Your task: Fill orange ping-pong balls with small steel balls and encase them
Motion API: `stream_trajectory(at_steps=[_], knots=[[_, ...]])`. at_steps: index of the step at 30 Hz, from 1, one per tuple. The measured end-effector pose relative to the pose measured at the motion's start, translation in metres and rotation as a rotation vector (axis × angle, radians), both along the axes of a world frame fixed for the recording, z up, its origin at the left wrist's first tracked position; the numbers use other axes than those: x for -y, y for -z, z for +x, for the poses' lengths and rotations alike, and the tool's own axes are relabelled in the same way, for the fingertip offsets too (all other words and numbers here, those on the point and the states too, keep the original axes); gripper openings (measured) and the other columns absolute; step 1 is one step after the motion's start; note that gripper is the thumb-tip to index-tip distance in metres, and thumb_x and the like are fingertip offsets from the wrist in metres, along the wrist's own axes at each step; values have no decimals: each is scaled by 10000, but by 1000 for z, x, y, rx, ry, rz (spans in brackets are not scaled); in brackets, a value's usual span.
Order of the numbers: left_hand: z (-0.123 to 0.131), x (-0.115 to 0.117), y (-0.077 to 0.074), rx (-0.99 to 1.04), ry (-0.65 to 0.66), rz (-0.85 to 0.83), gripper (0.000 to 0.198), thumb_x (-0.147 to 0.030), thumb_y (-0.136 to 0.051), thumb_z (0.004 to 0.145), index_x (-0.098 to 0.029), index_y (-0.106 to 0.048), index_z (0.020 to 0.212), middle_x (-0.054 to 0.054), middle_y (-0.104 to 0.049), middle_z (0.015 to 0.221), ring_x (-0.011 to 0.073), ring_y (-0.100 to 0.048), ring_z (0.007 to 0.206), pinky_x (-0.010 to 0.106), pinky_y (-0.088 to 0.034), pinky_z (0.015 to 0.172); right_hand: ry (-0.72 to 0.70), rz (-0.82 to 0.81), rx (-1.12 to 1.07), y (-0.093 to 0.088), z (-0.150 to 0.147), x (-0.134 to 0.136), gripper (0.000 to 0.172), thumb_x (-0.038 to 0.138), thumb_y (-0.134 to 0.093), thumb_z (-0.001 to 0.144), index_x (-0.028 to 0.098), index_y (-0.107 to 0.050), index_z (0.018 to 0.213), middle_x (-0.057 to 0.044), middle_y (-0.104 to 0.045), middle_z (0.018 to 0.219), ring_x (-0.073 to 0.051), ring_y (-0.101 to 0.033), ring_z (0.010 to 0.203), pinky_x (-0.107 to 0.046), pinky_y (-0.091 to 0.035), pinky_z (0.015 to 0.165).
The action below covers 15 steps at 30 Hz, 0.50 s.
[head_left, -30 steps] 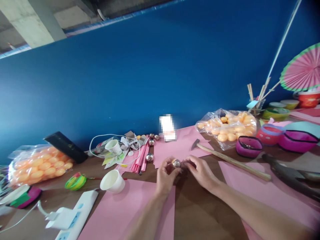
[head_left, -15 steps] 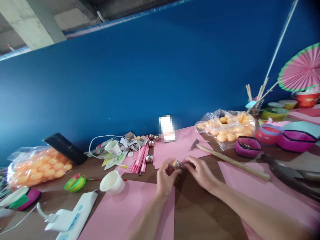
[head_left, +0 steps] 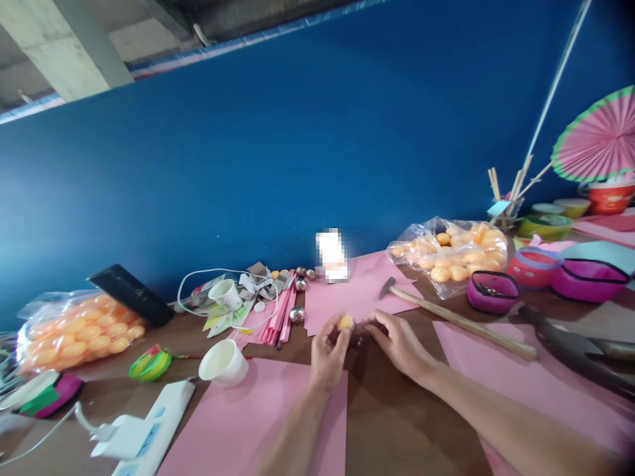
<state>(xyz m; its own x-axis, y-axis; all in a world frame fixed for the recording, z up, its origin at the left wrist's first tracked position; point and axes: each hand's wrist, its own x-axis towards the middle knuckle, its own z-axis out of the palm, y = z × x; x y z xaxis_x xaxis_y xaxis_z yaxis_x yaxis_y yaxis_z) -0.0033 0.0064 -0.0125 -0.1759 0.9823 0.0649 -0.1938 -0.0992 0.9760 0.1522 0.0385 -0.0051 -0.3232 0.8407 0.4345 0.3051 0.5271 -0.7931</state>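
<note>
My left hand (head_left: pixel 327 354) pinches a small orange ball (head_left: pixel 346 322) between thumb and fingertips, just above the brown table (head_left: pixel 397 423). My right hand (head_left: pixel 399 340) is closed beside it, fingertips meeting the left hand's at the ball; what it grips is dark and too small to make out. Both hands hover near the edge of a pink paper sheet (head_left: pixel 357 291). A wooden-handled hammer (head_left: pixel 456 317) lies right of my right hand.
Bags of orange balls sit at left (head_left: pixel 74 330) and back right (head_left: pixel 451 254). Shiny silver balls (head_left: pixel 297 314), pink strips, white paper cups (head_left: pixel 224 362), a power strip (head_left: pixel 149 426), pink pouches (head_left: pixel 493 289), dark pliers (head_left: pixel 575 344) and a pink paper fan (head_left: pixel 598 139) surround the hands.
The ball between my fingers showed a silvery face before; now its orange side shows, turned in the fingertips. Both hands stay in the same place.
</note>
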Motion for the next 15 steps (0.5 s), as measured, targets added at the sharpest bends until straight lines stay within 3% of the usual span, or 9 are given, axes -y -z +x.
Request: stream_trajectory(at_steps=[4, 10, 15], knots=[[-1, 0, -2, 80, -4, -18, 397, -344, -610, 718, -175, -593, 1077, 77, -640, 1052, 204, -582, 978, 338, -429, 896, 12, 10, 12, -2, 0, 1, 140, 236, -434, 838, 194, -564, 809, -33, -649, 802, -165, -603, 707, -257, -450, 661], [0, 2, -7, -26, -23, 16, 479, -289, -678, 655, -185, -565, 1108, 55, -645, 953, 189, -596, 916, 307, -450, 841, 17, 2, -1, 0, 0, 1, 120, 216, -452, 830, 197, -565, 794, -20, -651, 785, -159, -610, 709, -247, -456, 653], [0, 1, -8, -100, -41, 40, 393, -276, -705, 617, -156, -637, 985, 86, -626, 1008, 213, -575, 962, 304, -428, 868, 2, -17, -11, 0, -1, 0, 131, 230, -437, 838, 202, -558, 798, -27, -651, 791, -168, -610, 715, -253, -458, 648]])
